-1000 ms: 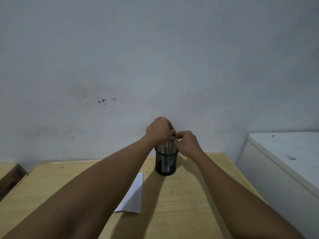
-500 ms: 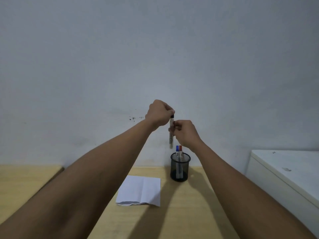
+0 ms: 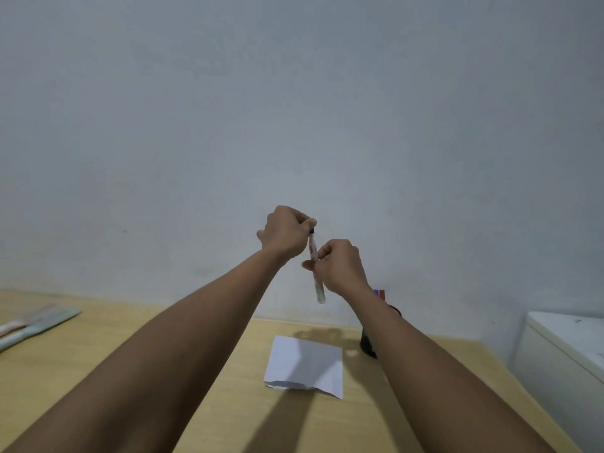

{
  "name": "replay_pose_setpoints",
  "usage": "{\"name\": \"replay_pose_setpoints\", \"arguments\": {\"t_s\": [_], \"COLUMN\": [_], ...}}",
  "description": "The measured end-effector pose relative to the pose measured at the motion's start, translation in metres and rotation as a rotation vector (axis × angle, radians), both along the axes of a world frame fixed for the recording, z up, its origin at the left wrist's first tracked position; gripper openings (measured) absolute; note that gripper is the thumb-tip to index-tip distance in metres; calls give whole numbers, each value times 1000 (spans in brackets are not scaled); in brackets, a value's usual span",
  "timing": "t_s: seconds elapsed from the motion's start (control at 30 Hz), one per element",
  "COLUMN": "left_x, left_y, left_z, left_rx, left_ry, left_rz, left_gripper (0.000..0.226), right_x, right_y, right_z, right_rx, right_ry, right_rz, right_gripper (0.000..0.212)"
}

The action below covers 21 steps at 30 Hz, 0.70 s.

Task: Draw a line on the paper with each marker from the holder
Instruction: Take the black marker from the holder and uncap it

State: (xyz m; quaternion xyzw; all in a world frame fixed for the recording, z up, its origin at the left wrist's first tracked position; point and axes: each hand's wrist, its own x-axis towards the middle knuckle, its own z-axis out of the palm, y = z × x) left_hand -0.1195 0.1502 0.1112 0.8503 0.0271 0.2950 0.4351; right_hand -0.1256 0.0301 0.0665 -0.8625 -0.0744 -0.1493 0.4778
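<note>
- The left hand (image 3: 287,232) is raised in front of the pale wall (image 3: 294,109), curled into a fist with its fingertips pinched on the black-capped top end of a marker (image 3: 314,263).
- The right hand (image 3: 341,266) is just below and to the right of it, fingers wrapped round the middle of that marker's white barrel — so both hands grip the one marker.
- The marker hangs nearly upright, well above the desk (image 3: 98,348), its lower end tipped slightly to the right and showing under the right hand.
- The paper (image 3: 307,364) lies flat on the desk beneath the hands; it is white, with a crease and a ragged near edge.
- The dark holder (image 3: 367,346) stands just right of the paper, mostly hidden behind the right forearm.
- Two marker caps — one blue, one red (image 3: 379,294) — stick up above that forearm, over the holder.
- A white cabinet (image 3: 568,348) sits at the right of the desk.
- Some blurred flat things (image 3: 36,322) lie on the desk's far left; what they are I cannot tell.
</note>
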Motion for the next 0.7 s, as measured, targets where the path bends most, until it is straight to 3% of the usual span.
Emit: {"name": "replay_pose_setpoints", "arguments": {"t_s": [0.07, 0.17, 0.47, 0.7], "left_x": [9, 20, 35, 40], "left_y": [12, 35, 105, 119], "left_z": [-12, -36, -173, -227], "left_rx": [-44, -41, 153, 322], "left_ry": [2, 29, 304, 381], "left_rz": [16, 30, 98, 75], "left_gripper": [18, 15, 9, 12], "right_x": [5, 13, 35, 51], "right_y": [7, 13, 24, 31], "right_z": [-14, -38, -101, -129], "right_rx": [-51, -52, -7, 115], "right_ry": [16, 35, 69, 139], "right_rz": [-14, 4, 133, 187], "right_gripper": [26, 23, 18, 53]}}
